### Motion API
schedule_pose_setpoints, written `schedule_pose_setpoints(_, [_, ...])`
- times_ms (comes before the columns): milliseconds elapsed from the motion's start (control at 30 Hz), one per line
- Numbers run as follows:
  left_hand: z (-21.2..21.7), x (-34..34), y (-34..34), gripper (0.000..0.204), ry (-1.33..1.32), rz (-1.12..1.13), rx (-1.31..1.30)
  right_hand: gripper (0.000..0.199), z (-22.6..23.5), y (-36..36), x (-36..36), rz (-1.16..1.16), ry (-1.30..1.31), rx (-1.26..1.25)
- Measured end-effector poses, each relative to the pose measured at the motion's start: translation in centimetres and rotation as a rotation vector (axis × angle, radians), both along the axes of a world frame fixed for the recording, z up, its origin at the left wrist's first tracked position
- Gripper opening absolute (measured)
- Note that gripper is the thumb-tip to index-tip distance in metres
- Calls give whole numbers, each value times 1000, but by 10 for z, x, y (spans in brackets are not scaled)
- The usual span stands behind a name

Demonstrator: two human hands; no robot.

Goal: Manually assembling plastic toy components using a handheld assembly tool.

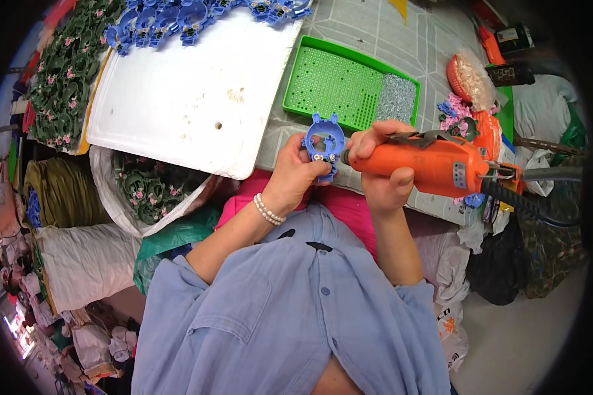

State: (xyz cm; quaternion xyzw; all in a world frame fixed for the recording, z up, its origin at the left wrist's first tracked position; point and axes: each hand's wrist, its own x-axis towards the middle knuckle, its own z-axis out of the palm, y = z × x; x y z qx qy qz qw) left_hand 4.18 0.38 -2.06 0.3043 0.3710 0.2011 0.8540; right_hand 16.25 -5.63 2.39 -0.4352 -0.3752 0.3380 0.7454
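Note:
My left hand [299,168] pinches the lower part of a blue plastic frame [325,135], a ring shape with two small ears at its top. Small pale and dark parts sit on the frame below the ring. In my right hand [383,183] lies an orange electric screwdriver [420,162], held level with fingers above and thumb below. Its tip points left and comes close to the right side of the frame; whether it touches I cannot tell. Just beyond both hands stands a green perforated tray [336,84], with small silvery screws [396,97] heaped at its right end.
A white board [191,92] covers the left of the table, with several blue frames [191,20] along its far edge. Dark green parts with pink bits [66,72] are piled farther left. A red basket [464,79] stands at right. Cables [540,197] trail from the screwdriver.

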Motion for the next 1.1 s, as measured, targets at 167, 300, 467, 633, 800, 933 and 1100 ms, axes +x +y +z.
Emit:
schedule_pose_setpoints(167, [0,-1,-1,41,-9,2,2,74,-2,0,-1,-11,-12,-3])
schedule_pose_setpoints(300, [0,-2,-2,41,-17,7,-16,73,-5,-1,-3,0,-14,-21])
schedule_pose_setpoints(467, [1,-2,-3,43,-9,17,-28,73,-9,-2,-4,11,-7,-36])
schedule_pose_setpoints(633, [-7,-4,-9,40,-32,37,31,66,-7,-2,-4,9,-13,27])
schedule_pose_setpoints(800, [-1,-3,-12,41,-47,104,2,62,-8,-2,-5,38,-43,59])
schedule_pose_setpoints(933, [-7,-3,-12,41,-43,102,-9,63,-13,-4,-6,43,-34,23])
schedule_pose_setpoints(1100, [-9,-3,-10,43,-29,63,-18,68,-5,-3,0,108,-62,-7])
